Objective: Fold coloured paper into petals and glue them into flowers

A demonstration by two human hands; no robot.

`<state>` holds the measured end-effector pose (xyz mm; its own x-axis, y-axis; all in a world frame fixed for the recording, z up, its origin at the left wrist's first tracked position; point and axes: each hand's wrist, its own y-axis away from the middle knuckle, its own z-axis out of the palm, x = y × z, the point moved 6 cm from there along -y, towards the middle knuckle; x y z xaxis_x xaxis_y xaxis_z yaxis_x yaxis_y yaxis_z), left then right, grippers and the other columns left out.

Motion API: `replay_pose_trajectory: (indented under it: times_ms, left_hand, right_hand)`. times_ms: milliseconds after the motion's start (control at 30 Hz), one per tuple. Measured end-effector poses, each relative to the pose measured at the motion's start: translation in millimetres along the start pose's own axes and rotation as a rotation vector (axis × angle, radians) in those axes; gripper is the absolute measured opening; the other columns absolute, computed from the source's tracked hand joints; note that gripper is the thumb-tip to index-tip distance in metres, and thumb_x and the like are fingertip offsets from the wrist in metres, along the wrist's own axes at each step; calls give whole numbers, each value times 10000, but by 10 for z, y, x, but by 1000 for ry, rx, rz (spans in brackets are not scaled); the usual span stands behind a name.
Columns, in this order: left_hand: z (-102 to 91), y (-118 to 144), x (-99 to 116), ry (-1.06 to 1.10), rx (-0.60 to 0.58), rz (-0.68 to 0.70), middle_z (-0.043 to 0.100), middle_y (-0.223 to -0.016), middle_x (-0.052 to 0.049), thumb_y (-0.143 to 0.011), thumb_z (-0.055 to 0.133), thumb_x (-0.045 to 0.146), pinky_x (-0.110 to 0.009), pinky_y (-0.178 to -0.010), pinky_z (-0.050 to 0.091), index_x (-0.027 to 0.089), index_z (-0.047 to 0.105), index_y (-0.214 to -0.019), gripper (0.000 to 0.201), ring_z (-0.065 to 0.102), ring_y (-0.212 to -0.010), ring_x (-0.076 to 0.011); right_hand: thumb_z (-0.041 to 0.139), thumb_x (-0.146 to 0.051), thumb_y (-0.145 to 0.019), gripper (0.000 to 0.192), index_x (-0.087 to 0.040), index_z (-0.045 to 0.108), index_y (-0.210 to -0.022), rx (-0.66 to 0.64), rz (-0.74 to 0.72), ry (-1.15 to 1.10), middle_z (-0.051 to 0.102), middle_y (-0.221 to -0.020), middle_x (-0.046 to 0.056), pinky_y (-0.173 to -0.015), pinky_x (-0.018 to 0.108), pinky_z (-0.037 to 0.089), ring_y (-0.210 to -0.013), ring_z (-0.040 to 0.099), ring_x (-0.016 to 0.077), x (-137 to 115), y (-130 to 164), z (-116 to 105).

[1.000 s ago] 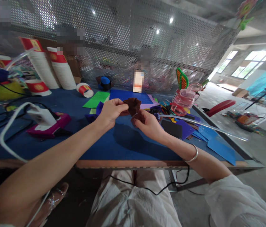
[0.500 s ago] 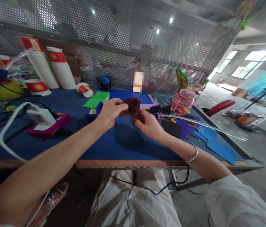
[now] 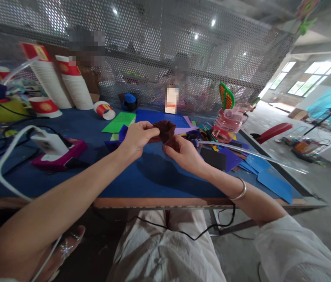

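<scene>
A small dark brown folded piece (image 3: 165,131), with pleats that look like paper or cloth, is held above the blue tabletop (image 3: 165,184). My left hand (image 3: 138,138) pinches its left edge between thumb and fingers. From the lower right, my right hand (image 3: 185,153) grips it with thumb and curled fingers. Parts of the fingertips are hidden behind the piece. Just behind my hands lie a blue sheet (image 3: 153,116), a green sheet (image 3: 122,122) and some dark purple pieces (image 3: 113,145).
On the left stand stacked paper cups (image 3: 78,88) and a purple power strip (image 3: 50,162) with a white plug and cables. A clear pink container (image 3: 225,127), a transparent tube (image 3: 253,153) and blue sheets (image 3: 274,184) lie right. Behind rises a perforated metal screen (image 3: 141,47), a lit phone (image 3: 171,100) before it.
Both hands stay almost in place on the brown piece. Its folds sit slightly differently, and my right fingertips have shifted a little against it. The view has moved very slightly.
</scene>
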<state>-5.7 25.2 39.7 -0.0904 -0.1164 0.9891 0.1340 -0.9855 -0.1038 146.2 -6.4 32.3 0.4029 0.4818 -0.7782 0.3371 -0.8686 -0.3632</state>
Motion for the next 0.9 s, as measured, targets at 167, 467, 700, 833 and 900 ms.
replay_pose_trajectory:
  times_ms: [167, 467, 700, 833, 900]
  left_hand:
    - [-1, -7, -20, 4, -2, 4, 550, -596, 41, -574, 673, 141, -353, -725, 580, 219, 450, -548, 238, 617, -622, -156]
    - [18, 23, -25, 59, 4, -4, 542, -568, 55, -559, 685, 135, -329, -705, 590, 218, 460, -532, 241, 595, -580, -134]
    - [46, 59, -53, 117, 15, -18, 542, -565, 55, -567, 652, 85, -309, -739, 578, 209, 483, -530, 213, 604, -607, -129]
    - [61, 75, -60, 148, 29, -9, 527, -553, 65, -556, 652, 83, -261, -701, 543, 194, 490, -511, 202, 581, -603, -107]
    - [64, 78, -58, 162, 36, 14, 526, -546, 67, -551, 649, 87, -244, -673, 522, 187, 492, -504, 192, 565, -594, -100]
  right_hand:
    - [620, -375, -858, 258, -182, 601, -1029, 1, 8, 13, 707, -837, 26, -689, 301, 507, -750, 649, 169, 19, -4, 2]
    - [602, -417, -843, 230, -203, 554, -911, 3, 4, 44, 653, -794, 15, -661, 300, 468, -719, 589, 165, 30, -5, 21]
    - [587, -458, -828, 261, -209, 544, -891, -6, 0, 19, 607, -755, 5, -619, 289, 426, -679, 538, 155, 58, -18, 45]
    - [582, -459, -834, 268, -204, 550, -909, -10, -4, -23, 591, -748, 0, -610, 283, 426, -676, 546, 154, 74, -29, 58]
    - [580, -462, -839, 271, -203, 552, -911, -8, -5, -40, 581, -743, -3, -604, 280, 426, -672, 549, 154, 88, -36, 65]
